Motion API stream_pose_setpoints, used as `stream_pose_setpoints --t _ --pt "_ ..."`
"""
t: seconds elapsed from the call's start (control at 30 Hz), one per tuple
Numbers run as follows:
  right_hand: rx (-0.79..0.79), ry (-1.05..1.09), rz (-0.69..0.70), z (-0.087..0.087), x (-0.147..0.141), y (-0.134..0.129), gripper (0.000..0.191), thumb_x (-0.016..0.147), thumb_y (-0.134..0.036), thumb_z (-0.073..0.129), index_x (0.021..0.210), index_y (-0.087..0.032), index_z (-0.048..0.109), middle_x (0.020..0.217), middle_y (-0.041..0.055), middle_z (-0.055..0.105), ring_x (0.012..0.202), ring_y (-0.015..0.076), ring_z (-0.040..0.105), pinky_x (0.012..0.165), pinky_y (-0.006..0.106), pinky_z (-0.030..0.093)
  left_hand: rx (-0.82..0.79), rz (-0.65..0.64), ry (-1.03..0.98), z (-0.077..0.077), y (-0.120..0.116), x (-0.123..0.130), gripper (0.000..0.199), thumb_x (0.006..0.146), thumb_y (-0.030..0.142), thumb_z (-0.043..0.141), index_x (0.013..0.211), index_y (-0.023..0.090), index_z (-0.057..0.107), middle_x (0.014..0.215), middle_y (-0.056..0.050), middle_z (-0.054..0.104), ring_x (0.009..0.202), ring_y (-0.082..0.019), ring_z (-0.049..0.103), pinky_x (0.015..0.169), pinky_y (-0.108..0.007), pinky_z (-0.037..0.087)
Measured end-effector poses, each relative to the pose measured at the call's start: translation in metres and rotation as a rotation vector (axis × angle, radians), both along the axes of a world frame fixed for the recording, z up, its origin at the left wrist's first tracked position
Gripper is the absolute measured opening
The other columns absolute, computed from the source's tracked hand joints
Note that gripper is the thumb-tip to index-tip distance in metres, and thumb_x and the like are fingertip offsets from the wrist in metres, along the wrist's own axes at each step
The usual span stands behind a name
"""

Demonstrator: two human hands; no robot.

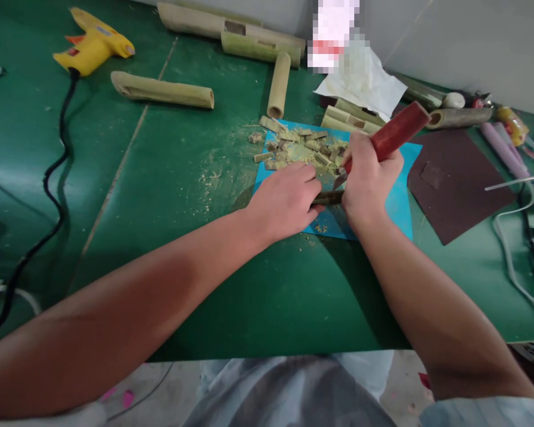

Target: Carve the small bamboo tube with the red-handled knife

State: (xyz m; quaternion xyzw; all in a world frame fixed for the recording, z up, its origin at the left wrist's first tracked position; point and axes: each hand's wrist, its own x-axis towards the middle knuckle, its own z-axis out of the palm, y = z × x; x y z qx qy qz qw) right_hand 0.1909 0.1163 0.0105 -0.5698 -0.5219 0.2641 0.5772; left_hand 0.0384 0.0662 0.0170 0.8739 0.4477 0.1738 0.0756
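My left hand is closed around a small dark bamboo piece, low over a blue sheet. In my right hand is a knife with a thick red handle, which slants up to the right. Its short blade points down just above the bamboo piece, whose right end meets my right hand. Whether the blade touches the piece is unclear. Bamboo chips and shavings lie heaped on the sheet beyond my hands.
On the green table are a yellow glue gun with a black cord, a cut bamboo tube, more bamboo at the back, white paper, brown sandpaper and a white cable at right.
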Motion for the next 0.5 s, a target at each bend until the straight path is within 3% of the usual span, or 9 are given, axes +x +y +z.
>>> stream_pose_setpoints --t 0.37,0.5 --pt "0.035 0.075 0.071 -0.0025 0.0008 -0.0014 0.043 0.094 -0.039 0.073 0.064 -0.026 0.046 0.063 -0.0039 0.042 0.068 0.0176 0.059 0.064 0.033 0.054 0.041 -0.011 0.007 -0.0005 -0.002 0.001 0.017 0.097 0.027 0.068 0.096 0.012 0.074 0.102 -0.013 0.073 0.106 -0.03 0.07 0.09 -0.041 0.06" --pt "0.001 0.098 0.049 -0.001 0.0 -0.0011 0.041 0.092 -0.034 0.075 0.063 -0.026 0.047 0.062 -0.0042 0.043 0.065 0.0169 0.057 0.062 0.033 0.052 0.048 -0.006 0.003 -0.0003 -0.0034 0.001 0.017 0.097 0.027 0.067 0.096 0.011 0.073 0.103 -0.013 0.073 0.106 -0.031 0.07 0.089 -0.042 0.06"
